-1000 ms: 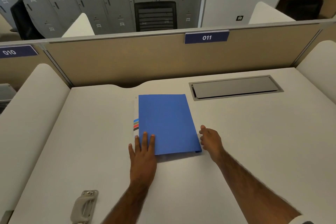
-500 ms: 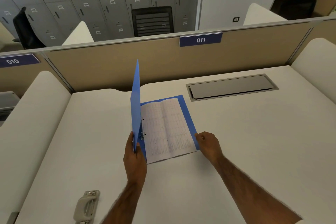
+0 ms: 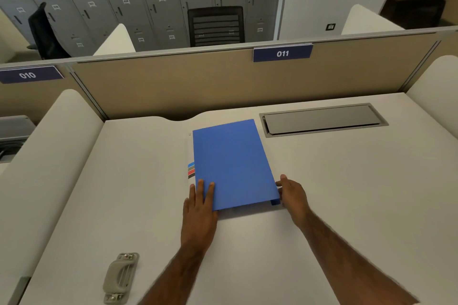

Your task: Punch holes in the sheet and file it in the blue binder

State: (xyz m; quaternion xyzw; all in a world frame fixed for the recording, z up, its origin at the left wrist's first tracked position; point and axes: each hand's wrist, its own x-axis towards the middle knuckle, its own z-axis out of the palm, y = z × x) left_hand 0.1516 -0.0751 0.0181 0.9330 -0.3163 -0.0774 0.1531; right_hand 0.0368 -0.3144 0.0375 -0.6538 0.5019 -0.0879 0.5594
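Binder closed, lengthwise away (spine left)

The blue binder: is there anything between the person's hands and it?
Nothing visible. The left hand lies flat with its fingers on the near left corner of the closed blue binder, and the right hand touches its near right corner.
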